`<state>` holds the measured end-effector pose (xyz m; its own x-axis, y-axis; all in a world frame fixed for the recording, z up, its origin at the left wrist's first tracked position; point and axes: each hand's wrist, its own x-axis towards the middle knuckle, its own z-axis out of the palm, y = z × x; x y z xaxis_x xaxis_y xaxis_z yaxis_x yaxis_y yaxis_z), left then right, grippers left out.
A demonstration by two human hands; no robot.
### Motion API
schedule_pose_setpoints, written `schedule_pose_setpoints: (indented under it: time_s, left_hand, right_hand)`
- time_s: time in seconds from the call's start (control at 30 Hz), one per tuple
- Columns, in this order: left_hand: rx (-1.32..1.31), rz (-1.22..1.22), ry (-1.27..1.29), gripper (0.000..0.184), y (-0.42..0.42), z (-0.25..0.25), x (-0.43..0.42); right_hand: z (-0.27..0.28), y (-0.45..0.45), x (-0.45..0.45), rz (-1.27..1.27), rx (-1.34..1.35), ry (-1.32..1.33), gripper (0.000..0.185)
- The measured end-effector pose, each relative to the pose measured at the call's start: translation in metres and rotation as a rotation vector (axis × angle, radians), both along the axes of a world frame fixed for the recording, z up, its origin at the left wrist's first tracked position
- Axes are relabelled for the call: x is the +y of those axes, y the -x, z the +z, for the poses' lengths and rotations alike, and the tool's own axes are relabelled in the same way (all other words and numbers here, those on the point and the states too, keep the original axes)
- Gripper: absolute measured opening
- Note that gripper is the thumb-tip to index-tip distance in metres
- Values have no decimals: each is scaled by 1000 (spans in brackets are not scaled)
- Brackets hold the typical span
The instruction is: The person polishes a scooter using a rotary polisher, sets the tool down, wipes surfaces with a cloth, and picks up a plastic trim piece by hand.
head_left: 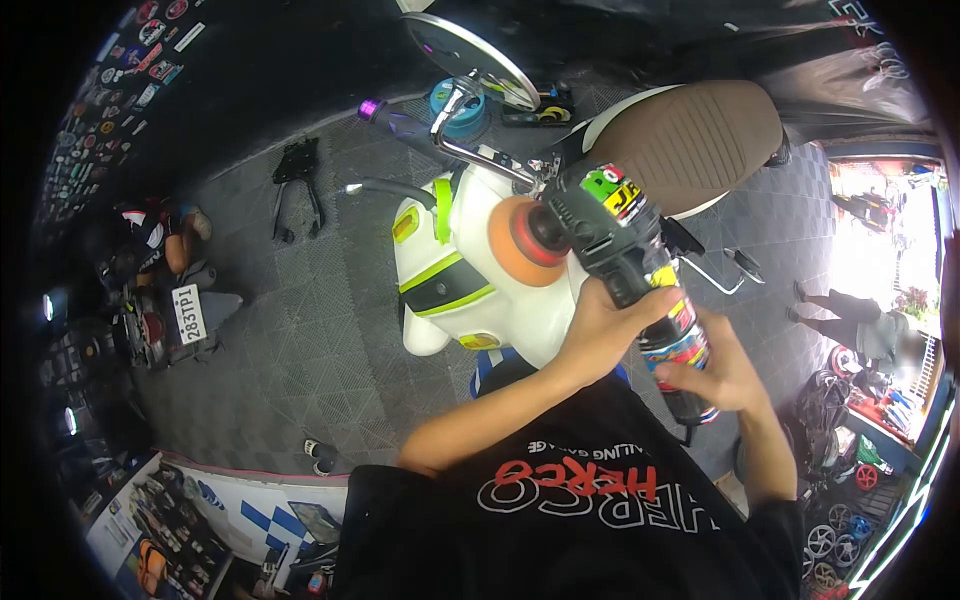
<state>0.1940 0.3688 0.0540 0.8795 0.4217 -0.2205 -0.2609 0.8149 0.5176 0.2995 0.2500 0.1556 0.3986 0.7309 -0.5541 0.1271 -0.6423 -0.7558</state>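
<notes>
A sticker-covered power polisher [640, 270] is held across the white scooter front [440, 285]. Its round orange foam pad [508, 245] faces the white bodywork and appears to rest on it. My left hand [615, 325] wraps around the body of the tool just behind its head. Farther back, my right hand [715, 370] grips the rear barrel near the cord end. The scooter has a black stripe with lime-green edges, yellow-lensed lights [405, 225], a mirror [475, 60] on a chrome stem and a brown ribbed seat [685, 140].
Near the wall sit a blue round container [458, 108] and a purple-capped bottle [380, 113]. A black bracket [298, 190] lies on the tiled floor. At left, a person [170, 240] is beside a motorcycle with a plate [189, 314]. Another person [870, 325] stands near the bright doorway.
</notes>
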Motion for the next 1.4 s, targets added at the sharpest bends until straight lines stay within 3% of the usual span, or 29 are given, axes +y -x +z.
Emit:
schedule_pose_setpoints:
  time_s: [0.1,0.23,0.4,0.43,0.8,1.03,1.13,1.33,1.4]
  left_hand:
    - [31,35,-60,25,14,-3,9]
    - [24,68,-165,25,22,-13,25]
    - [-11,-21,-120,28,29,-14,22]
    - [1,-58,-180,37,32,-14,23]
    - [-53,-153,-186,31,34,-14,29]
    - [-114,-197,-40,36,5,-21,-2]
    - [-162,-209,175,45,-16,-25,-5]
    - [-172,-242,402,34,-51,-36,21]
    - [-144,-231,431,27,-60,-40,27]
  right_hand:
    - [-21,22,0,23,-41,-96,60]
    - [-43,40,9,-32,-52,-153,59]
    - [-38,49,10,-53,-36,-173,58]
    - [-38,49,7,-44,-35,-176,58]
    - [-34,54,4,-87,-31,-152,62]
    - [-7,33,-24,-223,-54,93,55]
    - [19,17,6,-107,-171,221,48]
    - [5,-19,29,115,-462,177,49]
    - [5,-25,40,168,-581,274,58]
